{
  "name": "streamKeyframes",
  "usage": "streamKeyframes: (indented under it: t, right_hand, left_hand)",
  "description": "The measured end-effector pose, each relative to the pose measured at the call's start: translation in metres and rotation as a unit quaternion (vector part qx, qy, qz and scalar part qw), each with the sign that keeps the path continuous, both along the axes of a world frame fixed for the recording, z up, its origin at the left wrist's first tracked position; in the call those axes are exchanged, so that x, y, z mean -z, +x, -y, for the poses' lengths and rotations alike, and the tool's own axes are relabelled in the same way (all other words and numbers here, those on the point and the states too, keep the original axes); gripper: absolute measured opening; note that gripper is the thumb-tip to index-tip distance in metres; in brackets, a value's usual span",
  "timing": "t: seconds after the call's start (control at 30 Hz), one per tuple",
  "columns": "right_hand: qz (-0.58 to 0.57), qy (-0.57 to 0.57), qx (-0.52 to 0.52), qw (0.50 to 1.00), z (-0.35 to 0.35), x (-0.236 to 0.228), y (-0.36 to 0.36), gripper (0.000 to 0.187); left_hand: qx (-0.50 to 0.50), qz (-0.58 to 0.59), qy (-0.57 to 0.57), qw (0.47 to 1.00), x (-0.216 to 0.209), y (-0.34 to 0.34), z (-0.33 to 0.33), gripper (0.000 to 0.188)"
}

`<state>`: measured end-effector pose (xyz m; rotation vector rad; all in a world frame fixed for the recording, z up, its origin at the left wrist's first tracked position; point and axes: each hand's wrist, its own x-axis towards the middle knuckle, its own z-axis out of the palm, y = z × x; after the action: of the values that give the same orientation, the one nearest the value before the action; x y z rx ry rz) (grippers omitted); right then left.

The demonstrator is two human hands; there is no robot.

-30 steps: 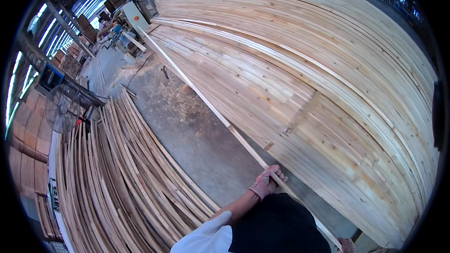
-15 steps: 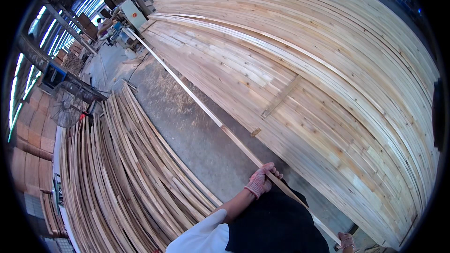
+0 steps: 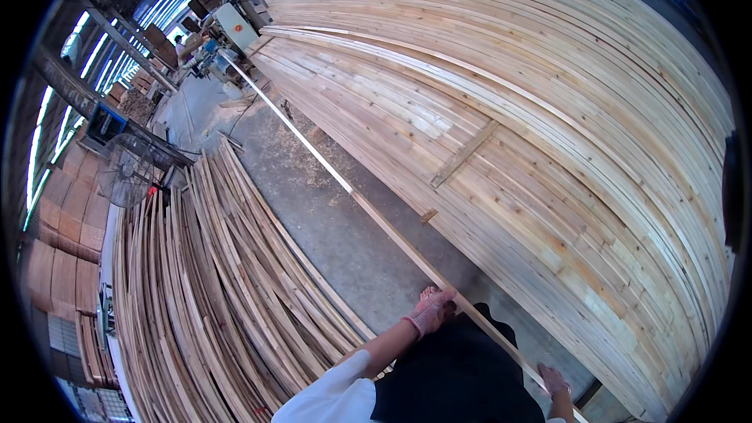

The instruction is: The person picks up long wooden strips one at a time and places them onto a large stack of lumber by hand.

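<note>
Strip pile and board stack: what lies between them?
Head view: grey floor, scattered sawdust; above them, one long strip, left hand, right hand and dark clothing.

Two hands (image 3: 435, 312) (image 3: 554, 379), one held strip (image 3: 398, 237), one fan (image 3: 127, 172)

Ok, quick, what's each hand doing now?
Left hand: at the long, thin, pale wooden strip; whether gripping cannot be told.
Right hand: looks open, near the strip.

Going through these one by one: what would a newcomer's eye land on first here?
Probably the broad mass of pale boards filling the right side. Next, the long, thin wooden strip cutting diagonally across the middle, with the gloved left hand against it near the bottom. On the left, a spread of loose, darker slats balances the view.
</note>
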<state>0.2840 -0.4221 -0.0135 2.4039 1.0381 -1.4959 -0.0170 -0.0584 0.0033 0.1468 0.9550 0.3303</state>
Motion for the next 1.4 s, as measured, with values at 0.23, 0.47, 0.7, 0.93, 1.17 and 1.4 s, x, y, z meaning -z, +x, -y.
streamKeyframes:
  t: [0.23, 0.47, 0.7, 0.93, 1.17, 1.4]
  right_hand:
    - [-0.124, 0.162, 0.030, 0.979, -0.232, -0.050, -0.092, 0.058]
    - [-0.182, 0.350, -0.016, 0.919, -0.290, -0.121, -0.120, 0.050]
    - [0.007, 0.013, 0.068, 0.998, -0.090, -0.087, 0.017, 0.059]
    - [0.441, -0.017, 0.101, 0.892, 0.163, -0.119, 0.071, 0.052]
    - [0.504, 0.161, -0.084, 0.845, 0.106, -0.140, 0.041, 0.047]
    - [0.314, 0.200, 0.223, 0.901, -0.105, -0.185, -0.029, 0.051]
  left_hand:
    - [0.442, 0.054, 0.170, 0.879, 0.010, 0.009, 0.053, 0.063]
    - [0.177, 0.169, -0.123, 0.962, 0.029, 0.014, 0.062, 0.069]
    - [0.100, 0.012, 0.065, 0.993, 0.002, -0.005, 0.004, 0.043]
    - [0.271, 0.054, 0.155, 0.949, -0.040, -0.018, -0.038, 0.054]
    - [0.208, 0.034, 0.265, 0.941, -0.061, -0.046, -0.140, 0.041]
    - [0.093, -0.033, 0.288, 0.952, -0.068, -0.084, -0.297, 0.043]
